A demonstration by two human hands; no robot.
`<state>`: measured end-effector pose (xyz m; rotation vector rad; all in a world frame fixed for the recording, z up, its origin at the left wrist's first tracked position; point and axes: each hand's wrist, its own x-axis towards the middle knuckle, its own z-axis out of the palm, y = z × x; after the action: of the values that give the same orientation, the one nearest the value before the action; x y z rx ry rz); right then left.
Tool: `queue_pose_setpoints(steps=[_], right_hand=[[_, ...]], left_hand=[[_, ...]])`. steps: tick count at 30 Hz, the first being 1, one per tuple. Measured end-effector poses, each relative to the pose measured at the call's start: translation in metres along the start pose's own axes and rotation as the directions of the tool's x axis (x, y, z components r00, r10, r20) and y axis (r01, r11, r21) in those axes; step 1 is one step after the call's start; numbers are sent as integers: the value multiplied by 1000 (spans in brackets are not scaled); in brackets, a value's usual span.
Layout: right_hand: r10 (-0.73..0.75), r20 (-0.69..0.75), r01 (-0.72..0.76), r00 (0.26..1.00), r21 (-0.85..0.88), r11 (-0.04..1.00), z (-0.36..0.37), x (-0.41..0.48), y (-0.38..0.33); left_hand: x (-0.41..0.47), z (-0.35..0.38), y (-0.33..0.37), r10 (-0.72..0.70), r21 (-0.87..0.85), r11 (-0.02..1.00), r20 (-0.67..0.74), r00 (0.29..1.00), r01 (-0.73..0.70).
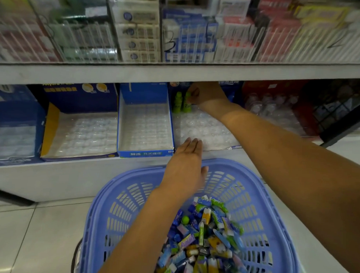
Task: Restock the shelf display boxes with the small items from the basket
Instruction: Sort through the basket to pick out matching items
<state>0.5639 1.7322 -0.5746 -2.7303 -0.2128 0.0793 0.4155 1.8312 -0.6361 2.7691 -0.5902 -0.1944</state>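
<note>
At the back of the third display box (206,129), under the shelf lip, I have the right hand (207,94) reaching deep. Its fingertips (190,96) pinch the top of a green item (187,104), standing it upright just beside a second green item (177,101). This reads as filling the back row first, so later pieces don't block the reach.

The left hand (186,157) is flat, fingers straight and together, gripping nothing. Its tips are at the box's front edge; I can't tell if they touch. My guess is it steadies the box so the clear moulded tray doesn't slide while I seat the item in a pocket.

The basket (103,195) sits on the floor right below the shelf, under both arms, so it's a short trip from stock to box. The small items (204,239) are heaped in its bottom: mixed blue, green, yellow and pink wrappers.

The blue box (145,153) to the left has a bare tray, and so does the yellow-sided box (51,127) beyond it.

The task looks barely begun, with two green pieces in and most pockets bare. The likely next step is to let go and return to the basket for another matching green piece. The risk I see is clipping the standing neighbour on the way out under the low shelf (177,73).
</note>
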Motion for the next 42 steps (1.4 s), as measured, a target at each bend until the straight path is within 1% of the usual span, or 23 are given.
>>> queue_pose_setpoints(steps=[2, 5, 6, 7, 8, 9, 10, 12, 14, 16, 17, 19, 20, 21, 23, 26, 29, 31, 33, 34, 37, 39, 42], right_hand=[[35, -24, -37, 999, -69, 997, -4, -5, -4], [15, -111, -33, 994, -159, 987, -17, -28, -9], [4, -105, -20, 994, -145, 989, -20, -43, -9], [5, -64, -11, 998, -101, 995, -20, -62, -6], [3, -11, -3, 1000, -43, 999, -16, -83, -2], [9, 55, -8, 998, -16, 1000, -8, -104, 3], [29, 140, -26, 990, -27, 999, 4, -124, 9], [83, 356, -50, 931, -101, 994, 38, -160, 24], [159, 590, -94, 791, -141, 986, 76, -189, 39], [201, 736, -84, 646, -193, 978, 114, -209, 59], [212, 763, -72, 611, -213, 974, 129, -216, 67], [213, 732, -83, 647, -210, 974, 153, -225, 79], [199, 696, -97, 690, -184, 978, 165, -225, 85], [181, 660, -104, 730, -154, 983, 177, -223, 88], [145, 620, -103, 771, -103, 989, 198, -215, 90], [66, 633, -68, 771, -22, 997, 226, -203, 79], [-1, 651, -14, 759, 18, 1000, 245, -198, 75], [23, 629, -89, 777, 74, 993, 249, -195, 75], [93, 599, -222, 795, 145, 964, 248, -189, 76], [138, 610, -307, 781, 181, 934, 246, -184, 78], [246, 705, -570, 665, 267, 777, 230, -177, 85], [251, 727, -614, 639, 286, 735, 221, -175, 92], [213, 737, -630, 641, 346, 695, 208, -176, 97]], left_hand=[[-6, -4, 3, 0, -135, 991, -78, 997, -10], [-26, 1, 9, -24, -373, 919, -382, 924, -130], [-32, 6, 11, -43, -418, 897, -404, 914, -142], [-37, 14, 11, -48, -441, 889, -355, 934, -122], [-39, 26, 9, -53, -442, 895, -243, 969, -61], [-41, 40, 5, -62, -413, 911, -90, 994, 20], [-43, 58, -2, -81, -366, 925, 80, 994, 105], [-53, 95, -18, -129, -269, 933, 373, 919, 241], [-72, 125, -31, -172, -200, 924, 542, 822, 325], [-90, 146, -43, -178, -146, 925, 650, 739, 350], [-98, 155, -48, -173, -113, 930, 706, 687, 351], [-110, 169, -57, -201, -39, 923, 800, 566, 383], [-113, 174, -60, -221, -8, 917, 822, 525, 398], [-115, 177, -62, -227, 6, 918, 828, 512, 396], [-115, 178, -64, -212, -9, 921, 827, 521, 389], [-112, 173, -70, -152, -159, 876, 805, 574, 455], [-114, 172, -81, -209, -236, 811, 738, 642, 535], [-114, 174, -86, -326, -248, 768, 642, 694, 590], [-113, 179, -87, -392, -277, 721, 592, 704, 635], [-112, 181, -86, -382, -272, 724, 606, 697, 633], [-106, 183, -84, -399, -231, 711, 645, 651, 664], [-104, 181, -92, -498, -110, 711, 618, 608, 694], [-106, 170, -106, -555, 73, 694, 688, 468, 717]])
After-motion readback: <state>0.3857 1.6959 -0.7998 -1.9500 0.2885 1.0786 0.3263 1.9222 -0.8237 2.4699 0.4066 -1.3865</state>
